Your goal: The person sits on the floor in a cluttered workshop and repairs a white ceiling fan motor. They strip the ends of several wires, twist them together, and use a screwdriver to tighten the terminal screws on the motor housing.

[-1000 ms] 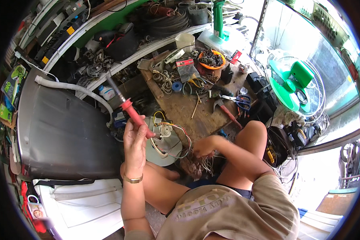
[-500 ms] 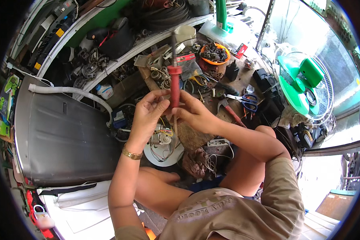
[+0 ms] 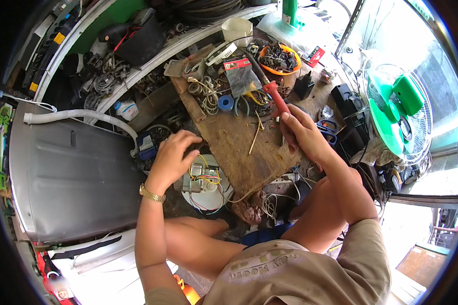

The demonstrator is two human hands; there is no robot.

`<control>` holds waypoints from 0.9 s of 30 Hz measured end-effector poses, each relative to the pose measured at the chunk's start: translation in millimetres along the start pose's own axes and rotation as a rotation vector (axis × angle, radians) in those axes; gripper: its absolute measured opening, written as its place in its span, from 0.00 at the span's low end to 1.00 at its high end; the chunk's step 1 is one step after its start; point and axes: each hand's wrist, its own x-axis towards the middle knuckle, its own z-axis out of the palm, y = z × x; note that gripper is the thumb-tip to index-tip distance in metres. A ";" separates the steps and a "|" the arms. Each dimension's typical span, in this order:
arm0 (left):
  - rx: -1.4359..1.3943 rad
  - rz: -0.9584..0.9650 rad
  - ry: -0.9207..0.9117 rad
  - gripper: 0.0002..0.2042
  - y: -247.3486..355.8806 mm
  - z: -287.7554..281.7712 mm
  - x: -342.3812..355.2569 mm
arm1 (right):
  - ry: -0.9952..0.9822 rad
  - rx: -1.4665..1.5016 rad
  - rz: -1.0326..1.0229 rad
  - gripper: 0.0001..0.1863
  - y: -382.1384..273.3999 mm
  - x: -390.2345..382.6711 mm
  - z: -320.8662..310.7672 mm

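A soldering iron with a red handle (image 3: 278, 101) points up and to the left over the wooden work board. My right hand (image 3: 304, 133) is closed round the lower end of that handle. My left hand (image 3: 174, 158), with a gold watch at its wrist, holds nothing; its fingers are curved and apart. Just beside and below it lies a small electric motor (image 3: 207, 187) with yellow, red and other wires. The motor rests on a round white base (image 3: 208, 202) at the near left of the board.
The wooden board (image 3: 229, 147) carries a blue spool (image 3: 225, 103), a packet (image 3: 241, 77), coiled cable and an orange bowl (image 3: 296, 54) of small parts. Blue-handled scissors (image 3: 327, 131) lie right of my right hand. A green fan (image 3: 392, 104) stands right; a grey appliance panel (image 3: 81, 175) fills the left.
My left hand has let go of the soldering iron and moved down left, toward the motor. My right hand has carried the iron to the right and tilted it.
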 end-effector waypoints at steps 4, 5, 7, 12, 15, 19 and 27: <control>-0.067 0.001 0.052 0.12 -17.2 -5.3 44.2 | 0.111 -0.029 -0.123 0.17 9.0 3.0 -8.6; -0.176 -0.027 0.037 0.12 -26.9 -0.3 60.5 | 0.146 -0.036 -0.132 0.17 5.1 3.2 -8.9; -0.219 -0.059 0.036 0.10 -57.7 14.2 88.8 | 0.207 -0.045 -0.158 0.17 -4.4 -0.1 -5.0; 0.165 -0.140 -0.043 0.11 -80.8 29.5 135.9 | 0.223 0.108 -0.143 0.15 -12.4 -2.5 -11.1; 0.360 -0.385 -0.139 0.15 -70.6 45.6 145.2 | 0.283 0.102 -0.175 0.16 -9.9 -2.5 -11.5; 0.121 -0.506 -0.172 0.19 -92.6 76.0 139.8 | 0.195 0.049 -0.180 0.16 -7.5 -1.5 -8.9; 0.211 -0.529 -0.096 0.13 -72.2 87.1 128.1 | 0.154 0.063 -0.175 0.16 -6.8 -5.9 -2.2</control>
